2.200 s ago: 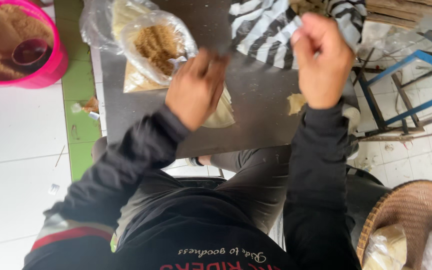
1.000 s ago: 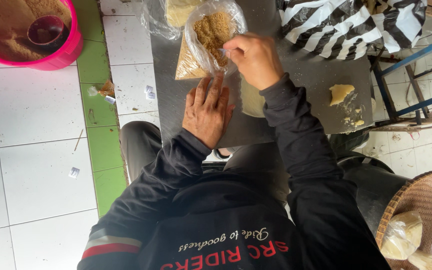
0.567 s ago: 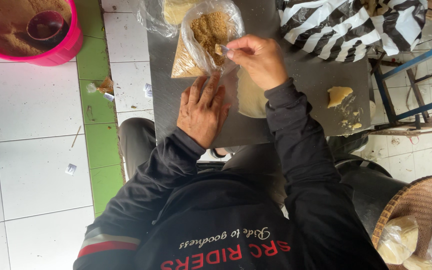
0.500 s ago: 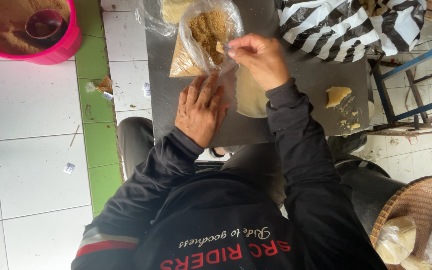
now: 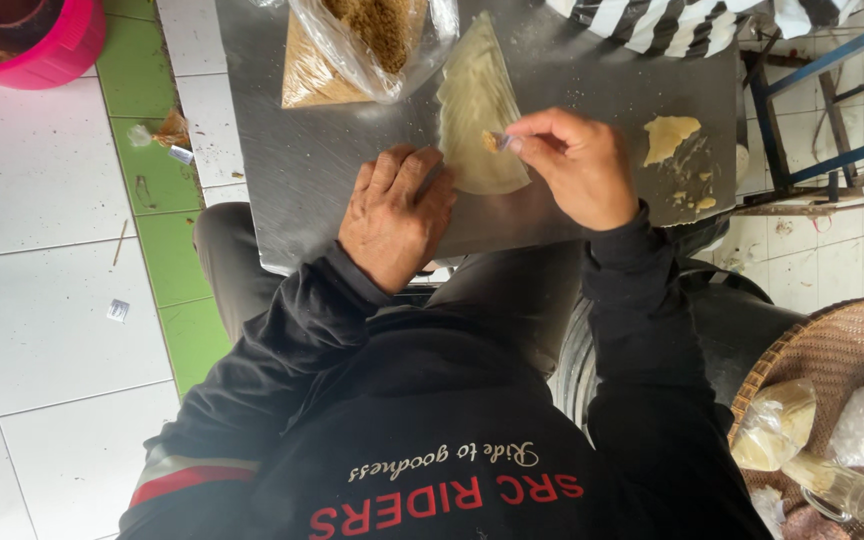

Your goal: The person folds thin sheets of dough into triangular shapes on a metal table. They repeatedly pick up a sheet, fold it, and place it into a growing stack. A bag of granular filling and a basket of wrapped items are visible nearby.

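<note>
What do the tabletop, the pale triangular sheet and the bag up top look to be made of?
Tabletop: probably sheet metal, dull grey with a soft sheen. Triangular sheet: thin, pale yellow and translucent, likely a dough wrapper; the left hand rests at its edge. Bag: clear glossy plastic film, crinkled, with brown crumbly filling showing through.

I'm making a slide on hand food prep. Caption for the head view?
Left hand steadies a thin pastry wrapper on a metal tray while the right hand places filling on it.

Clear filling bag (image 5: 367, 45) top; basket bags (image 5: 774, 425), perhaps.
</note>
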